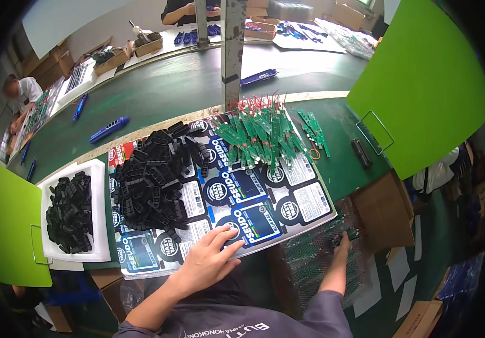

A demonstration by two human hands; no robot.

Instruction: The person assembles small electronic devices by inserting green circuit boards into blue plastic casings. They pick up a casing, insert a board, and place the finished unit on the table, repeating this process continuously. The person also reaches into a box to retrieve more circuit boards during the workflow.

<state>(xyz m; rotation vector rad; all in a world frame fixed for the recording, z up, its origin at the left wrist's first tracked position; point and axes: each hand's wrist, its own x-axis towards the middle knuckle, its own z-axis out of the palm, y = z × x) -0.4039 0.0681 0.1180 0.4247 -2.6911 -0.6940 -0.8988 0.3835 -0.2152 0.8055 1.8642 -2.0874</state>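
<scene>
Where the dark green conveyor belt (pixel 158 90) curves through a crowded workshop, a green workbench (pixel 344 163) adjoins its near edge, flanked by bright green partition boards (pixel 423 79). A glossy printed sheet of blue, white and black labels (pixel 265 208) covers the bench centre. On it lie a heap of small black plastic housings (pixel 152 174) at left and a fan of narrow green circuit boards with red wires (pixel 259 132) at the far edge. A white foam tray (pixel 102 248) at far left holds more black housings. The left hand (pixel 208 259) rests flat on the sheet's near edge, fingers spread and open, gripping nothing. The right hand (pixel 341 243) reaches down beside the bench into a clear plastic bag of green circuit boards (pixel 310 253), next to a brown cardboard box (pixel 380 211); whether its fingers grip anything cannot be told. Blue pen-shaped casings (pixel 109 129) lie on the belt. Another person's sleeve (pixel 28 89) shows at far left.
</scene>
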